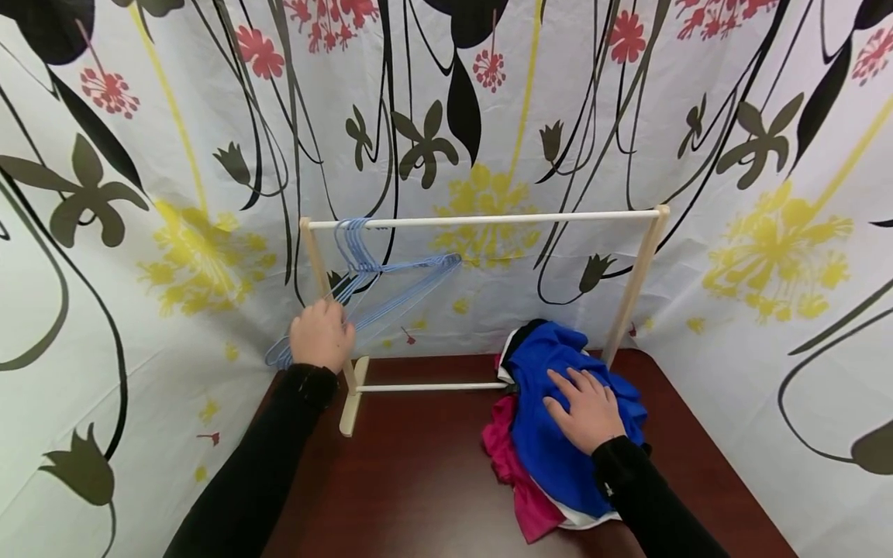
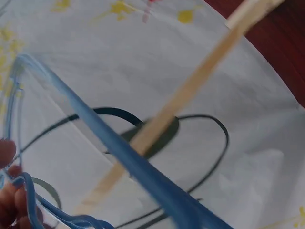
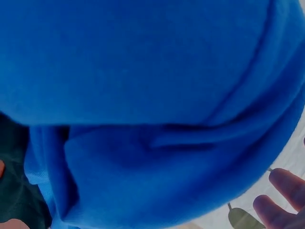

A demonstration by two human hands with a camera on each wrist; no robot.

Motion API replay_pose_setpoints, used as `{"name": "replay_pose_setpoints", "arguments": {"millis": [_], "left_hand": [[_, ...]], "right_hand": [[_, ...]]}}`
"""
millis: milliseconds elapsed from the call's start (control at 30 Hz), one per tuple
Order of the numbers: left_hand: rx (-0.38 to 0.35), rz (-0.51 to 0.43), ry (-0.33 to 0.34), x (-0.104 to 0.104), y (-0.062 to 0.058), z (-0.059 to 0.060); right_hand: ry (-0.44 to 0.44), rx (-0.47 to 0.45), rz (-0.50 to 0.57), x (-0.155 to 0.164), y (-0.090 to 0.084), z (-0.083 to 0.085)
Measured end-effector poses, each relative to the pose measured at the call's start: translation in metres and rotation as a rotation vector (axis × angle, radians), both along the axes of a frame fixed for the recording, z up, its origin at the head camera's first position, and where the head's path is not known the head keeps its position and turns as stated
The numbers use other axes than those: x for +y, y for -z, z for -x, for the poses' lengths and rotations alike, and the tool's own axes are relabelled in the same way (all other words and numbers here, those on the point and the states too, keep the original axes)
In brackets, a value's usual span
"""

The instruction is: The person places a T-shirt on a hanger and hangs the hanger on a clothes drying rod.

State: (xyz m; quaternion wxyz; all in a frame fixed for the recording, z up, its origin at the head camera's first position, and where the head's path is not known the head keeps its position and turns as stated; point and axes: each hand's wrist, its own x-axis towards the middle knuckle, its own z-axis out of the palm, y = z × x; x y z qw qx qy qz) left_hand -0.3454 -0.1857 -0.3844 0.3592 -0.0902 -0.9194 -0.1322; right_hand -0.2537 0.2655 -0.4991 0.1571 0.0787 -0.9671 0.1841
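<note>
A small wooden clothes rack (image 1: 481, 221) stands on the dark red table (image 1: 418, 480). Several blue wire hangers (image 1: 380, 283) hang at the left end of its rail. My left hand (image 1: 321, 335) grips the lower part of these hangers beside the rack's left post (image 2: 190, 90); the blue wire (image 2: 133, 167) crosses the left wrist view by my fingers (image 2: 9, 200). A pile of clothes lies at the right: a blue garment (image 1: 551, 434) on top, pink (image 1: 509, 480) and white ones beneath. My right hand (image 1: 589, 407) rests flat on the blue garment (image 3: 152, 95), fingers (image 3: 281, 195) spread.
A floral curtain (image 1: 174, 155) surrounds the table on three sides, close behind the rack. The rack's lower crossbar (image 1: 432, 387) runs just left of the clothes pile. Bare tabletop lies in front of the rack between my arms.
</note>
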Motion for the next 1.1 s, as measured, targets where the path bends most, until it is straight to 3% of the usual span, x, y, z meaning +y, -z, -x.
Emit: {"name": "replay_pose_setpoints", "arguments": {"millis": [67, 167, 333, 433, 500, 567, 733, 1100], "left_hand": [[-0.059, -0.007, 0.035, 0.004, 0.000, -0.006], [-0.241, -0.065, 0.111, 0.011, -0.006, -0.015], [-0.637, -0.284, 0.292, 0.022, -0.020, -0.019], [-0.780, -0.412, 0.403, 0.026, -0.023, -0.018], [-0.843, -0.484, 0.440, 0.027, -0.021, -0.018], [-0.885, -0.550, 0.460, 0.029, -0.019, -0.018], [-0.945, -0.635, 0.423, 0.034, -0.011, -0.019], [-0.850, -0.599, 0.380, 0.036, -0.010, -0.019]], "right_hand": [[0.002, 0.007, -0.002, 0.001, 0.001, 0.001], [0.002, -0.005, 0.003, 0.002, 0.003, 0.003], [0.009, -0.008, 0.024, 0.005, 0.004, 0.003], [0.011, -0.003, 0.022, 0.005, 0.004, 0.003], [0.011, -0.012, 0.022, 0.005, 0.004, 0.002], [0.013, -0.016, 0.019, 0.005, 0.004, 0.001], [0.022, -0.030, 0.028, 0.003, 0.004, 0.000], [0.013, -0.055, 0.055, 0.006, 0.000, 0.010]]}}
